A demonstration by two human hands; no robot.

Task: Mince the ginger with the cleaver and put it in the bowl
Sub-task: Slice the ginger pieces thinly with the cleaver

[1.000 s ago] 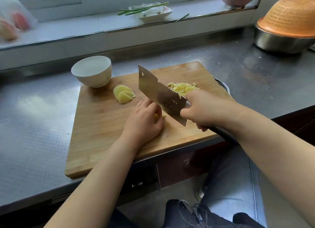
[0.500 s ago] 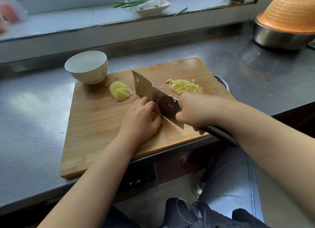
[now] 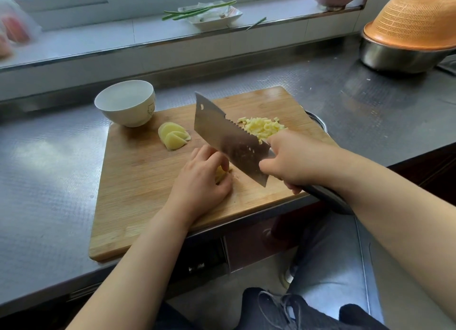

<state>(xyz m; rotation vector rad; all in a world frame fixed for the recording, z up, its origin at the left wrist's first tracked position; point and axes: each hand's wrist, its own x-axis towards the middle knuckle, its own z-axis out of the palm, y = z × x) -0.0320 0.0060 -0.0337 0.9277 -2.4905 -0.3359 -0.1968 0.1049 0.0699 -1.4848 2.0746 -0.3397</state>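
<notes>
Board (image 3: 138,194), ginger (image 3: 220,173) under left hand (image 3: 201,181)

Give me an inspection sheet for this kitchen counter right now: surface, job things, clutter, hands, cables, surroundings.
Surface: grey textured metal counter with a wooden cutting board on it.
Job's things: steel cleaver raised, tilted; minced ginger pile and sliced ginger fan on board; empty white ceramic bowl at the board's far left corner.
Clutter: orange plastic colander upturned over a steel basin.
Hands: left hand pins a ginger piece; right hand grips the cleaver.
Cables: nothing seen.
Surroundings: window sill, white dish with green stalks.
</notes>
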